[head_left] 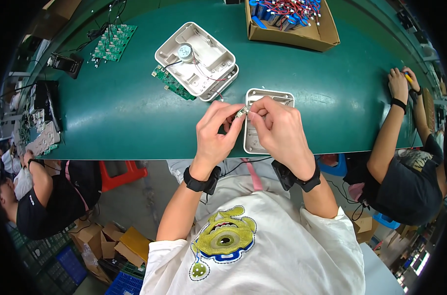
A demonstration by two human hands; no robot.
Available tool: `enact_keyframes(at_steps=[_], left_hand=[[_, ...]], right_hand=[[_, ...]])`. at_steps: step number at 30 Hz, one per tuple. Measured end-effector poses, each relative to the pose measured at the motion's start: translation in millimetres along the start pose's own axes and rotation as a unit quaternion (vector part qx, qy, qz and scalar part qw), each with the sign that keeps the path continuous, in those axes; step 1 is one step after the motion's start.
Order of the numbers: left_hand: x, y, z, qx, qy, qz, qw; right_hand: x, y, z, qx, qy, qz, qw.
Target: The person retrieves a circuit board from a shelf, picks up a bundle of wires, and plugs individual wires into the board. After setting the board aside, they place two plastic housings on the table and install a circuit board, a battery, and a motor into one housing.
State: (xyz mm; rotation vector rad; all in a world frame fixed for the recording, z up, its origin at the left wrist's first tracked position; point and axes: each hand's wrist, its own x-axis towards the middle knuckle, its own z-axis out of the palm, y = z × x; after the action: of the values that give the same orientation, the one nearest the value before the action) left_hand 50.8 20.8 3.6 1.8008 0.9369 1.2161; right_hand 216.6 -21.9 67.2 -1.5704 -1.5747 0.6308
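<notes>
My left hand (216, 129) pinches a small circuit board (241, 112) with pale parts on it between thumb and fingertips. From the other side, my right hand (281, 129) closes thumb and forefinger on the board's right end; anything else in that pinch is too small to tell. Beneath my right hand lies an open white plastic housing (254, 143), partly hidden by the hand. Farther left, a larger white housing (204, 88) rests on another white shell, with a round metal motor (185, 52) and thin red and dark wires in it. A green circuit board (172, 83) sticks out beside it.
A cardboard box (292, 38) of blue cylindrical cells with red and black leads stands at the far edge. Several joined green boards (116, 43) lie far left beside a black stand (66, 64). A co-worker's hands (400, 83) work at right; another person sits left.
</notes>
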Motion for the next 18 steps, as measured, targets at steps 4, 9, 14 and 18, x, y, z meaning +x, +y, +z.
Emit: enact_keyframes(at_steps=[4, 9, 14, 18], left_hand=[[-0.6, 0.3, 0.2, 0.008, -0.002, 0.004, 1.0], [-0.1, 1.4, -1.5, 0.009, -0.004, 0.011, 1.0], [0.5, 0.3, -5.1, -0.005, -0.019, 0.002, 1.0], [4.2, 3.4, -5.9, -0.021, -0.032, -0.004, 0.999]], right_hand=[[-1.1, -0.1, 4.5, 0.0, 0.009, 0.013, 1.0], [-3.1, 1.5, 10.9, -0.012, 0.021, 0.007, 1.0], [-3.6, 2.4, 14.7, -0.019, 0.022, 0.011, 1.0], [-1.5, 2.9, 13.2, -0.027, 0.011, 0.021, 0.999]])
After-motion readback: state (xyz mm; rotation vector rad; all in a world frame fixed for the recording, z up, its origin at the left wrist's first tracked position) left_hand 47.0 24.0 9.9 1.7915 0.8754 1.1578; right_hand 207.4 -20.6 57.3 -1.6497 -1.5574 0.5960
